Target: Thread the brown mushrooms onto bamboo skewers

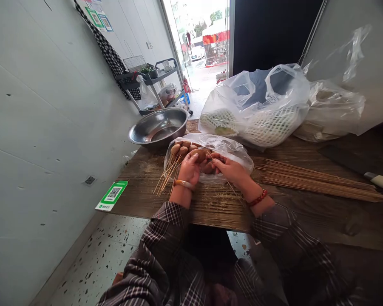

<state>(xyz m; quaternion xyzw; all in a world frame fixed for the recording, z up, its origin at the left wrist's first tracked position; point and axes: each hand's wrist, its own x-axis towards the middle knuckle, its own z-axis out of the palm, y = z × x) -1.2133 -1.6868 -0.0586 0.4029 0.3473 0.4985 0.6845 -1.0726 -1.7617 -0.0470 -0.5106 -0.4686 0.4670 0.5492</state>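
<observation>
My left hand is closed around a brown oval food piece, whose exact kind I cannot make out. Close beside it, the fingers of my right hand pinch a thin wooden skewer that slants down toward me; whether its tip has entered the piece is hidden. Both hands are over a clear plastic bag on the table. More brown oval pieces lie on the bag at the left, with several skewers sticking out from them toward the near left.
A bundle of skewers lies right on the wooden table, near a knife. Behind stand a metal basin and white plastic bags with foam-netted contents. A green QR card sits at the left edge.
</observation>
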